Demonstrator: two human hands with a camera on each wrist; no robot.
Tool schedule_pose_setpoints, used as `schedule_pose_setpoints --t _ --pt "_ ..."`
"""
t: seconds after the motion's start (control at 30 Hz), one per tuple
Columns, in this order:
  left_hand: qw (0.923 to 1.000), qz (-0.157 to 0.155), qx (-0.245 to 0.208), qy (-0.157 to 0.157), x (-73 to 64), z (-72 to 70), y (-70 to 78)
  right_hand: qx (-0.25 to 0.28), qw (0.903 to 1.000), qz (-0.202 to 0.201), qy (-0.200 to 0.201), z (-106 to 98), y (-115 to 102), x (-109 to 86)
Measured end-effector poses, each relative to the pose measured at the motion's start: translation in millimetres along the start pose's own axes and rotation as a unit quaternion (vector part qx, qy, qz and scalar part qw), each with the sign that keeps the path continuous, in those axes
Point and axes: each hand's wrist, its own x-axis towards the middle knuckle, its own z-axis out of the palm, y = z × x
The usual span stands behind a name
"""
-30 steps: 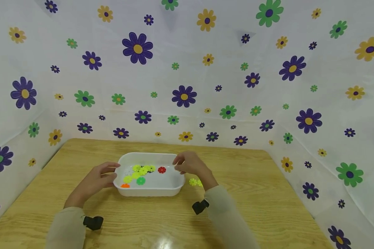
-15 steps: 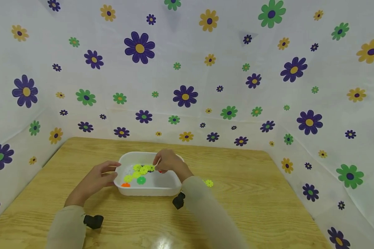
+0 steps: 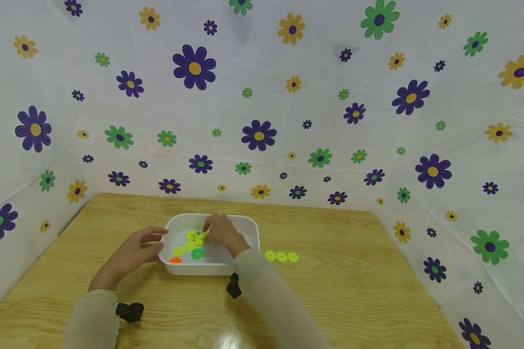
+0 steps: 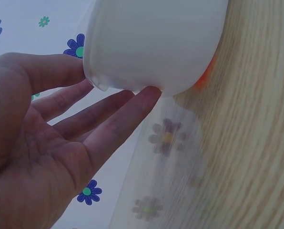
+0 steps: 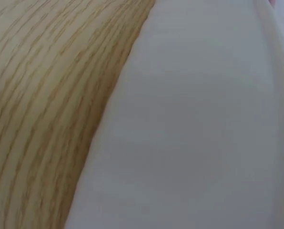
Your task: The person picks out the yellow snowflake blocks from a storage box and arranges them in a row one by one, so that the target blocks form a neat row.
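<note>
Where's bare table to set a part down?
Free: table, from yellow flower row to right edge; narrower strip between white tray and flowered backdrop. Crowded: inside the tray, flower pieces at left, right hand near middle.

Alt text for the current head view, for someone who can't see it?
A person's right hand is inside a white tray among yellow flower-shaped pieces and a green one, while the left hand touches the tray's left end. Three more yellow pieces lie in a row on the wooden table, right of the tray.
</note>
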Motion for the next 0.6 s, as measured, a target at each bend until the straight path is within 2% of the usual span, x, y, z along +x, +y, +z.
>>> schedule_pose_setpoints --t 0.3,0.47,0.6 --pt "1.0000 0.002 -0.004 -0.003 -1.4 0.3 1.7 -0.046 0.9989 0.004 0.009 10.8 0.2 7.0" --pt "1.0000 0.002 -0.004 -0.001 -1.8 0.9 2.7 -0.041 0.9990 0.011 0.018 10.0 0.7 4.5" --pt "1.0000 0.002 0.000 0.000 -2.4 1.1 3.1 -0.043 0.9986 -0.008 0.030 9.3 4.3 4.8"
